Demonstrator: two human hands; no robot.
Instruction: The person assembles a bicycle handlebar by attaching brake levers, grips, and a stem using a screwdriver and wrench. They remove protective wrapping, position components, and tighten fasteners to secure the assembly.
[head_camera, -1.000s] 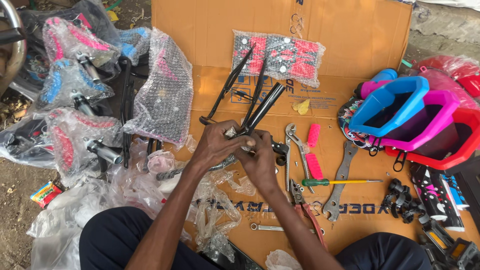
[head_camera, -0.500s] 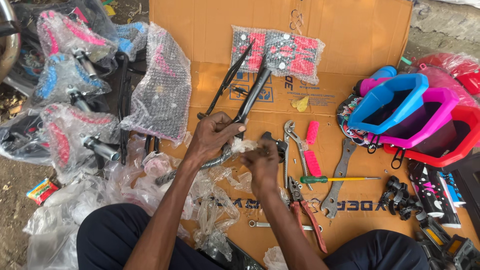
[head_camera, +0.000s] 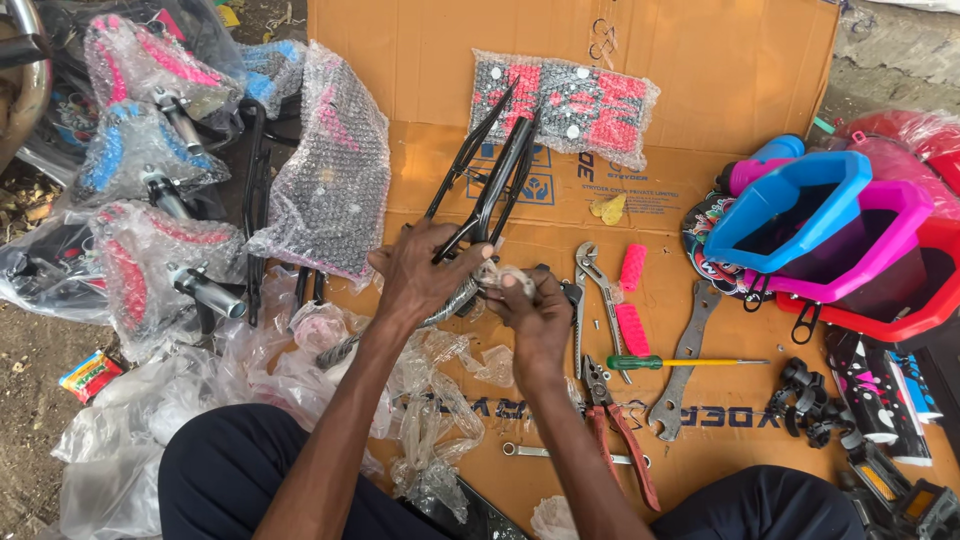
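- I see left hand (head_camera: 425, 275) clamped on black metal stays (head_camera: 490, 180), over the cardboard sheet (head_camera: 700, 60).
- Right hand (head_camera: 535, 310) pinches clear wrap (head_camera: 505, 277) at their lower end.
- Bubble-wrapped red-and-grey package (head_camera: 575, 100) lies just beyond.

A bundle of thin black metal rods (head_camera: 492, 178) fans upward and away from the hands, its lower end gripped in the left hand (head_camera: 425, 272). Just beside it, the right hand (head_camera: 538, 308) pinches a crumpled scrap of clear plastic wrap (head_camera: 503, 278) at the bundle's base.
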